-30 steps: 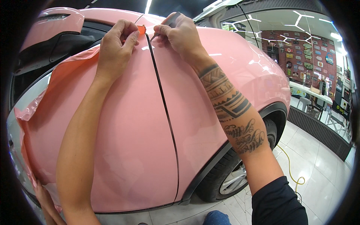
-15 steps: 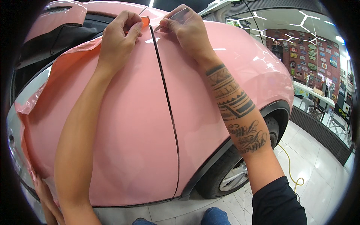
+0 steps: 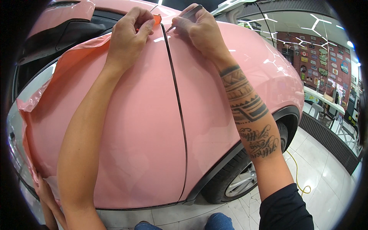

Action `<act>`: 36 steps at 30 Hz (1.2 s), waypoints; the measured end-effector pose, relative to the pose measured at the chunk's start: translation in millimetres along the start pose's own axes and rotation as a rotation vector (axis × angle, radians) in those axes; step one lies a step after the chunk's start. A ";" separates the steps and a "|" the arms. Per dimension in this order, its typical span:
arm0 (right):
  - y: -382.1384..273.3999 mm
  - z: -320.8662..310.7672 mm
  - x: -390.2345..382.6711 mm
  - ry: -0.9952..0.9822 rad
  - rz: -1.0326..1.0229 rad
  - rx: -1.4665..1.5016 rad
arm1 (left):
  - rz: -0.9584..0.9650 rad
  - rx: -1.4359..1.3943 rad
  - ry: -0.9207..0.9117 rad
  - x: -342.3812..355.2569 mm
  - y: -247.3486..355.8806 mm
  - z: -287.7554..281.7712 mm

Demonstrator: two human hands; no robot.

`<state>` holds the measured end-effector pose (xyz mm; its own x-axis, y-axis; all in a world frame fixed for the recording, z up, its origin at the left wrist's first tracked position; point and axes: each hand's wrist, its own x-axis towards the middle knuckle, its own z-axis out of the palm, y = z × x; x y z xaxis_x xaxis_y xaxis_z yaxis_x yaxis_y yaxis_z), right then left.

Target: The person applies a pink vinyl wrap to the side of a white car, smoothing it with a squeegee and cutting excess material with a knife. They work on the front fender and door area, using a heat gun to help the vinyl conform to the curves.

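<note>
Both of my hands are at the upper end of a dark seam (image 3: 175, 92) between two glossy pink car panels (image 3: 142, 138). Left of the seam, my left hand (image 3: 129, 32) is closed, thumb against fingers, on a small bright orange piece (image 3: 157, 19); whether it is film or a small tool I cannot tell. My right hand (image 3: 203, 32) grips a slim grey knife (image 3: 193, 11). Its pointed tip is down at the pink surface, just right of the seam. Loose pink film (image 3: 57, 73) with an orange-toned underside curls along the left panel's edge.
Another person's hands (image 3: 46, 191) hold the film's edge at lower left. A side mirror (image 3: 57, 17) juts out at upper left. Below my right forearm is a wheel (image 3: 241, 178). A yellow cable (image 3: 297, 172) lies on the tiled floor; a white table (image 3: 326, 100) stands beyond.
The view has shifted slightly, so the car and both hands sit a little further right. Both hands keep their grips and nearly the same places beside the seam.
</note>
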<state>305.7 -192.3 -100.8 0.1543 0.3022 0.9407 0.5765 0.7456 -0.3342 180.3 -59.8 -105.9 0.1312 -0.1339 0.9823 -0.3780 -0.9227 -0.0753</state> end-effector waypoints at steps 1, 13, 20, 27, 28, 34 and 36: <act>-0.8 -1.4 -0.9 -0.001 0.003 -0.038 | 0.007 -0.002 -0.005 0.4 -1.5 0.2; 9.7 -7.0 -5.3 0.266 -0.188 -0.122 | 0.388 0.518 -0.031 -3.0 3.6 27.1; 8.2 -8.7 -19.8 0.241 -0.189 -0.089 | 0.583 0.680 0.017 9.8 -5.8 11.2; 4.7 -15.0 -59.7 0.362 -0.161 -0.001 | 0.110 0.519 -0.216 23.7 15.1 9.5; 1.8 -14.0 -60.5 0.364 -0.167 -0.002 | 0.149 0.540 -0.221 24.1 14.7 7.8; -8.0 -7.7 -64.6 0.340 -0.152 0.020 | 0.107 0.515 -0.219 22.9 21.8 3.4; -10.8 -9.0 -64.5 0.342 -0.166 0.053 | 0.092 0.525 -0.239 23.4 25.1 3.3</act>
<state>296.8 -225.2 -157.3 0.3261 -0.0343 0.9447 0.5753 0.8002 -0.1696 176.9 -87.3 -85.4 0.3457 -0.2434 0.9062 0.0992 -0.9509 -0.2932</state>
